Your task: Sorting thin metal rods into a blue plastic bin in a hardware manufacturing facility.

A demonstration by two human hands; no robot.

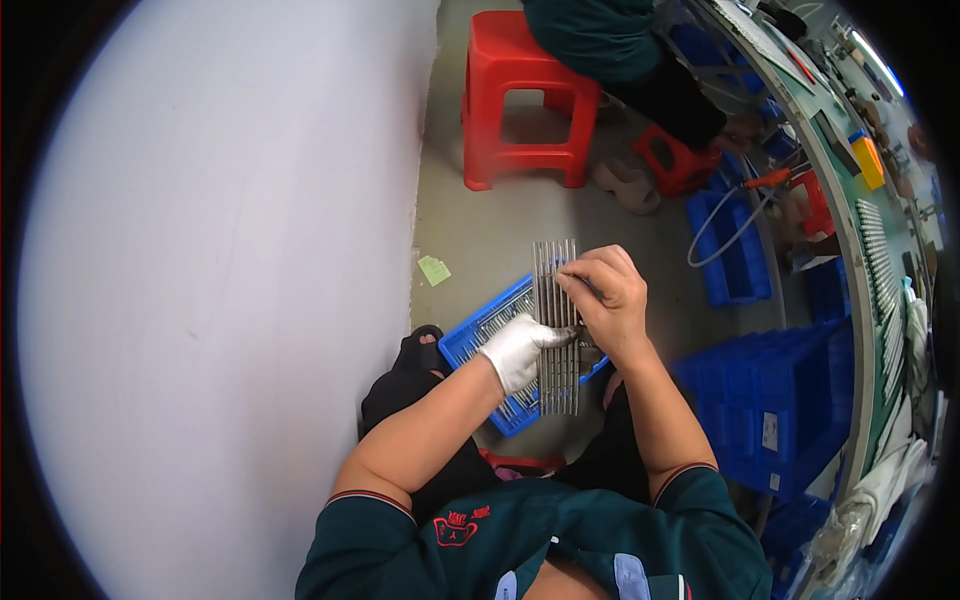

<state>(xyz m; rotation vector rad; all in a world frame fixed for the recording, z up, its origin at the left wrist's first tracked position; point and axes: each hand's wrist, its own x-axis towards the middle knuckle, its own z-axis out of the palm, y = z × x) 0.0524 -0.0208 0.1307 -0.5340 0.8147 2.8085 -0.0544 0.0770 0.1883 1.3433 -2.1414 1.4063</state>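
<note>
My left hand (515, 352), in a white glove with darkened fingertips, is closed around a flat row of several thin metal rods (556, 392). The rods stand side by side, pointing away from me. My bare right hand (615, 300) pinches at the right side of the row, towards its far end; whether it grips one rod or more is hidden by the fingers. Below the rods, between my legs, lies a blue tray (508, 428), tilted in view and holding many similar small metal rods. My hands cover part of it.
A white wall (230, 300) runs along my left. Ahead stands a red stool (500, 45), with a seated person beside it. On the right are a green-topped workbench (885, 390), stacked blue crates (755, 390) and a blue bin (735, 265). A green paper slip (433, 270) lies on the floor.
</note>
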